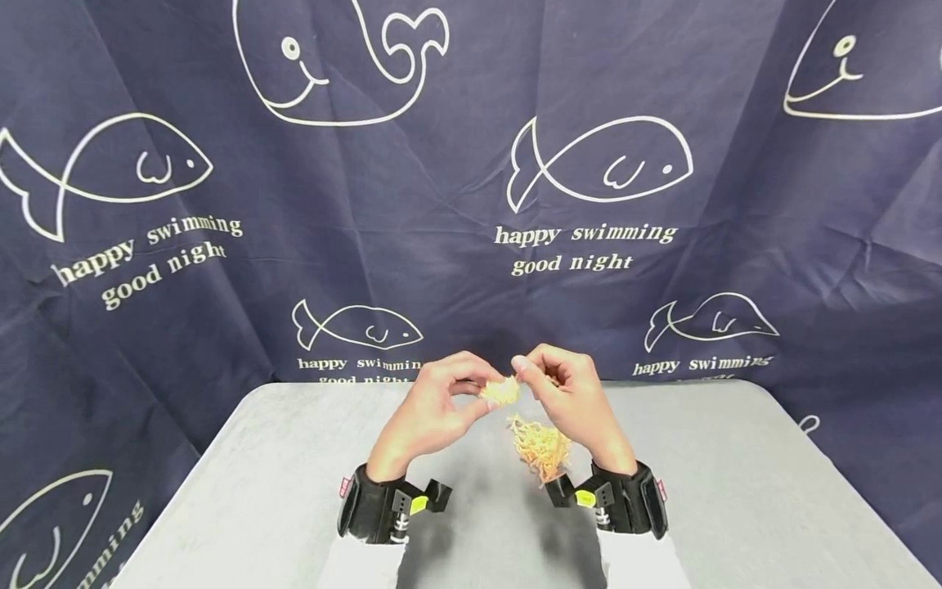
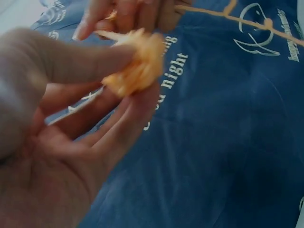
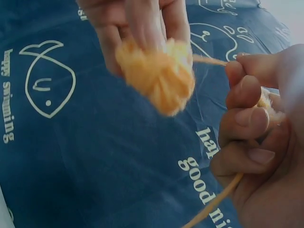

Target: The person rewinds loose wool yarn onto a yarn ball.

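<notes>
Over the far part of the table, my left hand pinches a small wound bundle of yellow-orange yarn between thumb and fingers. In the right wrist view, the bundle looks puffy, with its strands folded side by side. Just to its right, my right hand pinches a strand of yarn between thumb and index finger, drawn out straight from the bundle. Its other fingers curl over more yarn, partly hidden in the palm, and a tail of yarn trails out below them. Beneath the hands lies a loose tangle of yarn.
The grey table has rounded far corners. Behind it hangs a dark blue curtain printed with white fish and lettering. Black wrist straps with small camera mounts stick inward from both wrists, the right one near the yarn tangle.
</notes>
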The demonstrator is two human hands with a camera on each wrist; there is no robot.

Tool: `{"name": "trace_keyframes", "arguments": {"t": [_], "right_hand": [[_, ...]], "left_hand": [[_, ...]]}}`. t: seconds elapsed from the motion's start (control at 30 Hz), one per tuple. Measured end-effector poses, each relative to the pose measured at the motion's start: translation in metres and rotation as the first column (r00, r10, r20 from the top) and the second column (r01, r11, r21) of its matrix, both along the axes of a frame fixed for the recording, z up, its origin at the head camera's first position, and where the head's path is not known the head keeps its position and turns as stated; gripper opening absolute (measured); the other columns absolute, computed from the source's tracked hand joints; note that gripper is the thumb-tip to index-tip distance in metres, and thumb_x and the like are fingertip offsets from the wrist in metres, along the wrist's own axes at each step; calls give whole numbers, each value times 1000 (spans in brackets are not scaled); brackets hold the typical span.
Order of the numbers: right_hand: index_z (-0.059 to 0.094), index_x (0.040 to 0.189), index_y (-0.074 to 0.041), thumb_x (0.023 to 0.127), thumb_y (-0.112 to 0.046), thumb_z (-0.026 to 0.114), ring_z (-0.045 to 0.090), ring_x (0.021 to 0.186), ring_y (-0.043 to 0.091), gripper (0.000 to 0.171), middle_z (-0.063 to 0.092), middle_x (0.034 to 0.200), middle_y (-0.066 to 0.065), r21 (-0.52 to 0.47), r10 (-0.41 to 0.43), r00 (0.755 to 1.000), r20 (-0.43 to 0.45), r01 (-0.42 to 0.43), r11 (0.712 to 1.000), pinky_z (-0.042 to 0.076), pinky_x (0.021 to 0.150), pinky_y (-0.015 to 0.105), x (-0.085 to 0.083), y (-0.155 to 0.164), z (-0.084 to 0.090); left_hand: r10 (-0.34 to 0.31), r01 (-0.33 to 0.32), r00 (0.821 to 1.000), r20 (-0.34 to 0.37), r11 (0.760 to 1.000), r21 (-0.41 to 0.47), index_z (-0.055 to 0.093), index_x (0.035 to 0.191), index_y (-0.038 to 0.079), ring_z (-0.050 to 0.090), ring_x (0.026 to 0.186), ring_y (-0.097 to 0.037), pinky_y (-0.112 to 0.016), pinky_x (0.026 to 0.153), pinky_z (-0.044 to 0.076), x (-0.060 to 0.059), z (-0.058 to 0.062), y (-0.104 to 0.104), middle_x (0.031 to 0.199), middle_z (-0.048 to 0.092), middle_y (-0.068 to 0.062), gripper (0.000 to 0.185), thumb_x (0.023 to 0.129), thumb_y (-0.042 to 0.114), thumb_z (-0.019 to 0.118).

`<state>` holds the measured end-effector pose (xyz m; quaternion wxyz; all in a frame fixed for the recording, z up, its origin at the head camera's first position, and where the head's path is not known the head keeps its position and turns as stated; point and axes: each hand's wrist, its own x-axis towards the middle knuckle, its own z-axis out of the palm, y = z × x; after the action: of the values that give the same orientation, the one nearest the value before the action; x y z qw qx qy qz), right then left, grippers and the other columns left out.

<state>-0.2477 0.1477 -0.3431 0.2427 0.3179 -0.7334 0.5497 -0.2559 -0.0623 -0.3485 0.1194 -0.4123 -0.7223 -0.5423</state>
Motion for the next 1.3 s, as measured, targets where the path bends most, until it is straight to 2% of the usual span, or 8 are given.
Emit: {"name": "trace_keyframes", "arguments": {"t": [0.23,0.47,0.7,0.83,0.93,1.1,1.2,1.3], "right_hand": [[69,81,-14,94,0,69,40,47,10,18,48,59,-3,-1,2,1000,16,-2,1000,32,41,26,-4,3,-1],[67,79,-10,97,-2,66,41,51,7,20,48,62,-5,27,46,997,68,-48,998,32,43,24,-13,-1,-9],[64,78,-15,102,-7,60,44,52,7,26,51,62,-7,155,79,993,91,-92,984,35,45,23,-13,-10,-13],[62,76,-20,103,-15,59,49,54,7,28,51,62,-10,248,71,993,97,-93,964,40,48,23,-9,-13,-12],[61,75,-22,103,-17,60,50,54,7,28,51,62,-12,282,70,992,101,-96,954,40,49,23,-5,-13,-9],[64,76,-21,101,-16,64,46,53,6,25,51,62,-12,276,94,991,96,-117,954,38,48,22,1,-12,-4],[63,75,-20,99,-15,66,45,52,6,25,50,62,-11,232,95,990,105,-117,966,37,47,22,3,-10,-1],[63,75,-18,98,-11,66,42,51,7,25,49,62,-7,155,105,989,107,-121,980,34,45,23,4,-7,1]], "left_hand": [[-269,270,956,116,963,9,72,107,-3,68,101,-21,-42,88,60,3,5,-7,107,70,-15,24,84,-10,75],[-426,394,899,99,887,240,65,107,-14,66,102,-20,-44,89,59,5,11,-5,108,67,-17,25,83,-18,70],[-208,117,974,90,801,588,73,108,1,70,95,-17,-28,81,60,4,13,6,106,71,-8,32,82,-17,69],[-32,-73,989,143,737,672,69,108,-12,71,90,-16,-29,79,61,0,11,9,100,74,-8,28,81,-21,68],[137,-194,981,138,762,617,66,107,-18,71,89,-17,-29,79,61,-3,8,8,100,73,-12,27,81,-18,72],[378,-346,926,9,837,425,71,101,-8,70,87,-21,-31,75,62,-4,5,8,101,70,-16,23,80,-12,76],[392,-354,918,-59,878,321,73,100,-2,68,85,-23,-31,75,62,-5,0,7,100,70,-11,22,80,-11,77],[333,-309,939,-86,927,215,73,98,0,68,82,-23,-31,75,63,-6,-2,4,98,71,-7,21,80,-10,77]]}}
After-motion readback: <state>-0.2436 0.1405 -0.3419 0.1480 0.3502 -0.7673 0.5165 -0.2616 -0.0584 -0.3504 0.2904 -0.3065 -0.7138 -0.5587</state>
